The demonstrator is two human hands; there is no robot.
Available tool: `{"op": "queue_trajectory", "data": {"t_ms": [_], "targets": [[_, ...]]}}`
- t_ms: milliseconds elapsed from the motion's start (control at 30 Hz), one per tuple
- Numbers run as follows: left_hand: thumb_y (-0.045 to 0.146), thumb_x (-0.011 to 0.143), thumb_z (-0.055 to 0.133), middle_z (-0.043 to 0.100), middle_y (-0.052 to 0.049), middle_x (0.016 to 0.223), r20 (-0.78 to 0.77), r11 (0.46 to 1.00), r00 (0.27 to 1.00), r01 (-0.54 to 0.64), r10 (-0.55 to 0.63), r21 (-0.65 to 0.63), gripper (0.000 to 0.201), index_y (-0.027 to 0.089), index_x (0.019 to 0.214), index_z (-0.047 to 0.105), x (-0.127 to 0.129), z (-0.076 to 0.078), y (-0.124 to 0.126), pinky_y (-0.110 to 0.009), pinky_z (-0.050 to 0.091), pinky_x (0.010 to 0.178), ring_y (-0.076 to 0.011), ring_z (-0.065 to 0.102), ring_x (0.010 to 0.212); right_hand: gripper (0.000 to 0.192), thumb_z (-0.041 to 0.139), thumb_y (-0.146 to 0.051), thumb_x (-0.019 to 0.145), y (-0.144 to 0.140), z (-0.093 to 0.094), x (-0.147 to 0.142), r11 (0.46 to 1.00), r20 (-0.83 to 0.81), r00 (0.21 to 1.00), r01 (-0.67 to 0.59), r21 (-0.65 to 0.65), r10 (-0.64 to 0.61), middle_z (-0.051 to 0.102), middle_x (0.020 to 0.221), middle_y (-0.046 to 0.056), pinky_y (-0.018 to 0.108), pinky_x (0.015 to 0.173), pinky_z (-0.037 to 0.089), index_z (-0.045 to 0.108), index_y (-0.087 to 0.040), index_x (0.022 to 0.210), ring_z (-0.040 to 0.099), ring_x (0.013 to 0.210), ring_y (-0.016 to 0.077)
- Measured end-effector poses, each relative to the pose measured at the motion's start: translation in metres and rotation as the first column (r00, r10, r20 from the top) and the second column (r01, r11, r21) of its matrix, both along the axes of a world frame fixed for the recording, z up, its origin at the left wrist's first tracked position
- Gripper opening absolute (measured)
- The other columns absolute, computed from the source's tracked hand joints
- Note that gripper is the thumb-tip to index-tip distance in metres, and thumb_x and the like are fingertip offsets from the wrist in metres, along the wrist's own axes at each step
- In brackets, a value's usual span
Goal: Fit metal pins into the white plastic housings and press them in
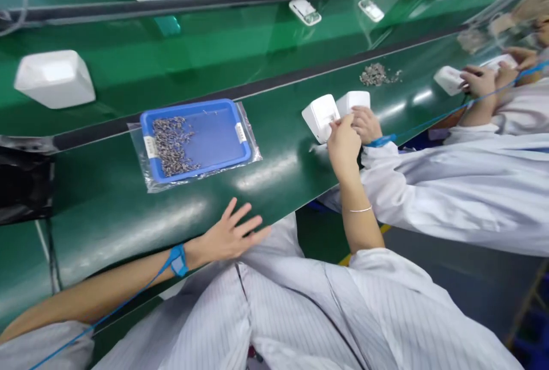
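Observation:
My left hand, with a blue wrist strap, is open over the bench's front edge, its fingers spread and holding nothing. My right hand reaches forward and grips the near edge of a white plastic housing, which stands tilted on the bench. Just behind it a second white housing is touched by a co-worker's hand, close beside mine. To the left of these, a blue tray holds many small metal parts, apparently screws, piled at its left side.
The tray lies on a clear plastic bag on the green bench. A white housing and white devices sit on the green strip behind a dark rail. More small parts lie at right. Another person's hands work farther right.

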State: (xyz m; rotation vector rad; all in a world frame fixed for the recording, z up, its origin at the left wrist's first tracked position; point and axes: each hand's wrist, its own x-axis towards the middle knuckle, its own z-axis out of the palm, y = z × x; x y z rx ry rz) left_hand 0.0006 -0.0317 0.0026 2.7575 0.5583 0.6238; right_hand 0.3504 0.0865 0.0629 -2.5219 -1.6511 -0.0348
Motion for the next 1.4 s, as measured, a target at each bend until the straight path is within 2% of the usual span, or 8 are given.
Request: {"op": "queue_trajectory", "data": {"t_ms": [100, 200, 300, 400, 500, 767, 967, 1400], "targets": [[0.012, 0.092, 0.050, 0.065, 0.002, 0.130, -0.100, 0.996, 0.992, 0.066, -0.071, -0.053, 0.073, 0.048, 0.152, 0.032, -0.002, -0.006, -0.001, -0.059, 0.042, 0.118, -0.0279, 0.054, 0.135, 0.034, 0.029, -0.032, 0.102, -0.021, -0.008, -0.029, 0.994, -0.001, 0.997, 0.074, -0.080, -0.075, 0.071, 0.099, 0.019, 0.036, 0.074, 0.048, 0.050, -0.012, 0.120, 0.070, 0.083, 0.0286], [0.027, 0.094, 0.059, 0.047, -0.012, 0.150, -0.009, 0.972, 0.988, -0.153, 0.154, -0.176, 0.069, 0.035, 0.155, 0.028, 0.003, -0.001, 0.004, -0.071, 0.031, 0.117, -0.0398, 0.034, 0.148, 0.029, 0.034, -0.034, 0.102, -0.061, -0.008, -0.078, 0.991, -0.240, 0.969, -0.090, -0.099, 0.064, 0.072, 0.099, 0.015, 0.033, 0.074, 0.049, 0.052, -0.015, 0.115, 0.070, 0.082, 0.0259], [0.038, 0.095, 0.062, 0.026, -0.021, 0.160, 0.073, 0.861, 0.919, -0.334, 0.389, -0.383, 0.077, 0.023, 0.156, 0.019, 0.008, 0.007, 0.010, -0.069, 0.025, 0.120, -0.0394, 0.019, 0.154, 0.021, 0.048, -0.037, 0.100, -0.093, 0.002, -0.128, 0.899, -0.649, 0.699, -0.435, -0.052, 0.301, 0.073, 0.101, 0.006, 0.026, 0.076, 0.049, 0.057, -0.020, 0.107, 0.070, 0.085, 0.0179], [0.035, 0.101, 0.050, 0.041, -0.014, 0.153, 0.066, 0.806, 0.917, -0.311, 0.394, -0.504, 0.058, 0.024, 0.153, 0.026, 0.006, 0.010, 0.017, -0.061, 0.022, 0.124, -0.0294, 0.032, 0.150, 0.018, 0.057, -0.039, 0.097, -0.104, 0.011, -0.159, 0.812, -0.783, 0.486, -0.582, 0.041, 0.388, 0.074, 0.092, -0.003, 0.021, 0.077, 0.048, 0.065, -0.023, 0.097, 0.067, 0.077, 0.0102], [0.031, 0.104, 0.042, 0.051, -0.008, 0.147, 0.046, 0.798, 0.940, -0.261, 0.339, -0.543, 0.044, 0.025, 0.147, 0.036, -0.001, 0.011, 0.026, -0.052, 0.023, 0.126, -0.0226, 0.043, 0.143, 0.017, 0.060, -0.037, 0.095, -0.103, 0.014, -0.167, 0.825, -0.730, 0.538, -0.561, 0.064, 0.422, 0.075, 0.091, -0.004, 0.022, 0.079, 0.048, 0.070, -0.023, 0.095, 0.067, 0.078, 0.0097], [0.050, 0.097, 0.051, 0.041, -0.013, 0.155, -0.009, 0.805, 0.963, -0.229, 0.268, -0.546, 0.067, 0.019, 0.154, 0.031, -0.004, 0.010, 0.052, -0.056, 0.016, 0.127, -0.0322, 0.029, 0.150, 0.027, 0.051, -0.033, 0.099, -0.106, 0.020, -0.160, 0.800, -0.534, 0.685, -0.600, -0.029, 0.495, 0.075, 0.108, 0.002, 0.026, 0.075, 0.052, 0.068, -0.021, 0.116, 0.071, 0.081, 0.0142], [0.060, 0.079, 0.071, 0.039, -0.012, 0.156, 0.005, 0.758, 0.977, -0.162, 0.213, -0.632, 0.093, 0.023, 0.155, 0.032, -0.004, 0.011, 0.055, -0.061, 0.006, 0.127, -0.0393, 0.021, 0.153, 0.027, 0.050, -0.038, 0.100, -0.109, 0.014, -0.169, 0.744, -0.382, 0.705, -0.665, -0.065, 0.597, 0.073, 0.094, 0.003, 0.025, 0.066, 0.046, 0.069, -0.020, 0.104, 0.065, 0.073, 0.0131], [0.060, 0.078, 0.072, 0.038, -0.010, 0.158, -0.002, 0.704, 0.969, -0.182, 0.248, -0.686, 0.087, 0.022, 0.150, 0.041, -0.001, 0.016, 0.052, -0.061, 0.003, 0.127, -0.0382, 0.021, 0.153, 0.023, 0.047, -0.032, 0.099, -0.115, 0.007, -0.175, 0.753, -0.286, 0.751, -0.645, -0.127, 0.595, 0.066, 0.098, 0.005, 0.026, 0.063, 0.041, 0.066, -0.019, 0.101, 0.062, 0.081, 0.0154]]}}
